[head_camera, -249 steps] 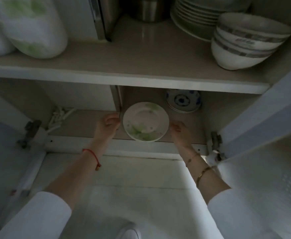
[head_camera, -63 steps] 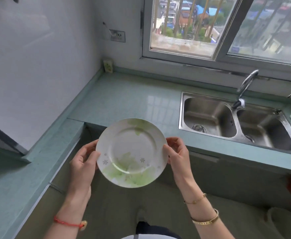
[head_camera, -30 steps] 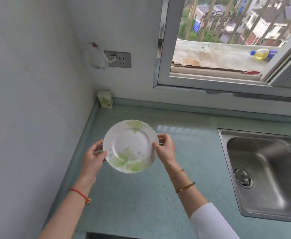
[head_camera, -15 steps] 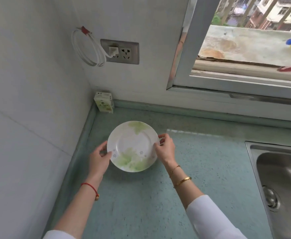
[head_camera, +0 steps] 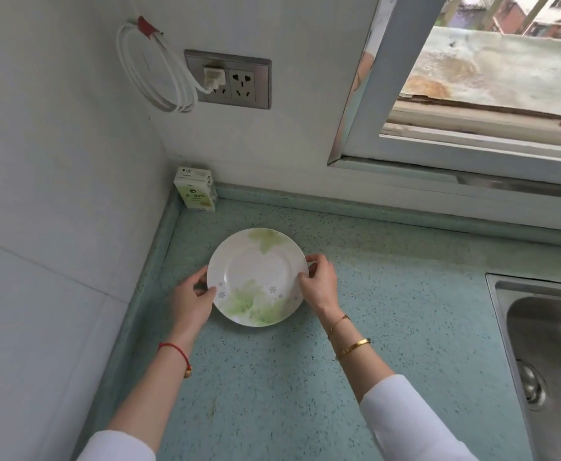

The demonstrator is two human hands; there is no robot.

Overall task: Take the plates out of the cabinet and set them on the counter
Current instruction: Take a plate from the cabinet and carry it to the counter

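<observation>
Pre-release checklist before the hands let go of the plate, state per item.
1. Plate over the counter, away from its edges: ok.
2. Plate seated flat on the counter: cannot tell; shadow shows under the near rim.
3. Left hand holds the left rim: ok.
4. Right hand pinches the right rim: ok.
5. Plate apart from the carton in the corner: ok.
6. Plate apart from the sink: ok.

On my left hand (head_camera: 190, 302) the fingertips hide beneath the rim of the plate (head_camera: 255, 277), the sink (head_camera: 500, 327) is cut off at the right edge (one basin partly shows), and print on the carton (head_camera: 195, 194) is unreadably small.
</observation>
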